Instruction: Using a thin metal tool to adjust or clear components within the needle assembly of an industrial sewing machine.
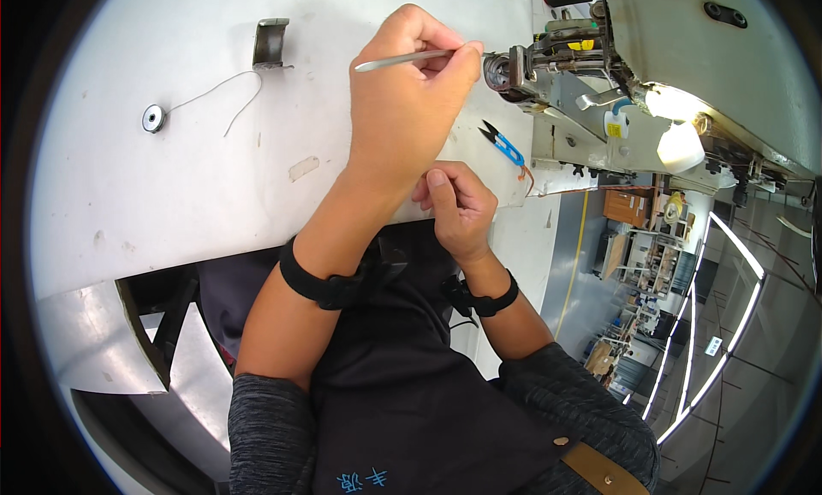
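My left hand (415, 88) pinches a slim silver metal tool (402, 61) between thumb and fingers. One end of the tool sticks out to the left across the hand; its other end is hidden at the fingertips. Those fingertips are right beside the round metal hook part (497, 70) of a sewing machine (719, 58). Lower down, by the left wrist and the table edge, my right hand (465, 212) is closed with its fingers curled. Whether anything is in it cannot be seen. Blue thread snips (505, 145) with black blades lie just right of the hands.
On the white table (197, 187) a metal bobbin (153, 118) trails grey thread at the left. Behind it stands a curved metal plate (271, 44). A lit lamp (681, 146) hangs by the machine. Workbenches (646, 264) with goods are in the background at right.
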The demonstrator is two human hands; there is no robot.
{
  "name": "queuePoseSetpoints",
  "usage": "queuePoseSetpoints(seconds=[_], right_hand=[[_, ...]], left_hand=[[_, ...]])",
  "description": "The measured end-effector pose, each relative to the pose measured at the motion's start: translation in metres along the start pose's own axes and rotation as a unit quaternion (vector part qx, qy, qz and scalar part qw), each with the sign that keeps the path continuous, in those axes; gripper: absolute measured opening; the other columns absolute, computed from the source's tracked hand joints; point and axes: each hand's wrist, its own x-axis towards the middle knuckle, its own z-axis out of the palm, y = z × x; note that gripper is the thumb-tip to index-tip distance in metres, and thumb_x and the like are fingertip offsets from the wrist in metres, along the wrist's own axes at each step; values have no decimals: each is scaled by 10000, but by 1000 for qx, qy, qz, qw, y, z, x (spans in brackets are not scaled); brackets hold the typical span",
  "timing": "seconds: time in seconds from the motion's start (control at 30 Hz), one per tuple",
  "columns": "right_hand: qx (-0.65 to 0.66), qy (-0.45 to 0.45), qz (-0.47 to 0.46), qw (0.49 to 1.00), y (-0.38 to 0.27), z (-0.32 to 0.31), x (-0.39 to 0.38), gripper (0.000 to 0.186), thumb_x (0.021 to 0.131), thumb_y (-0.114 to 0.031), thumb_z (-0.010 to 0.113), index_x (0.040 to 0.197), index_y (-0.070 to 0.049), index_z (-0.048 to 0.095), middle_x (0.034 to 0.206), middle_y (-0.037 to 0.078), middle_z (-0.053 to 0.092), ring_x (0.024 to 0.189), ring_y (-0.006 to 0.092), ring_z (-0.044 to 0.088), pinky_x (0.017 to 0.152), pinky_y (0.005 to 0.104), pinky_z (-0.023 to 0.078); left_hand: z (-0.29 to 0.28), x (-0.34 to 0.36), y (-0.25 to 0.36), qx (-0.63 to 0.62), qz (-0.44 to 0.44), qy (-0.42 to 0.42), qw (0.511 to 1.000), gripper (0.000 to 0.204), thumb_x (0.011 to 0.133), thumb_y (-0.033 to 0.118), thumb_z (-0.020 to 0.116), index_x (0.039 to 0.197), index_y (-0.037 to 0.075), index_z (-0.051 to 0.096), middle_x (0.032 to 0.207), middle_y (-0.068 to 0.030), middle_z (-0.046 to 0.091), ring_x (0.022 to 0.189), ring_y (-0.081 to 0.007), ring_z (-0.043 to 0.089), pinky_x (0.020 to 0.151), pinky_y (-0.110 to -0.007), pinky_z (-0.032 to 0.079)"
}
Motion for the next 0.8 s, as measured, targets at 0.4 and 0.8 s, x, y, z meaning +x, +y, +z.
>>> queuePoseSetpoints(seconds=[0.4,0.8], right_hand=[[-3,4,11,1000,-2,1,-1,151,1006,-101,582,997,2,692,714,17,650,602,40,552,544,185,417],[-4,5,7,1000,0,1,-1,144,1003,-89,585,993,6,693,717,19,649,602,43,565,539,186,417]], left_hand=[[3,6,1,8,25,-6,1000,172,848,70,735,835,16,573,707,-52,667,627,-76,604,567,-237,480],[-1,-2,2,6,-8,-28,1000,171,843,61,734,827,12,571,715,-70,685,643,-95,646,583,-236,504]])
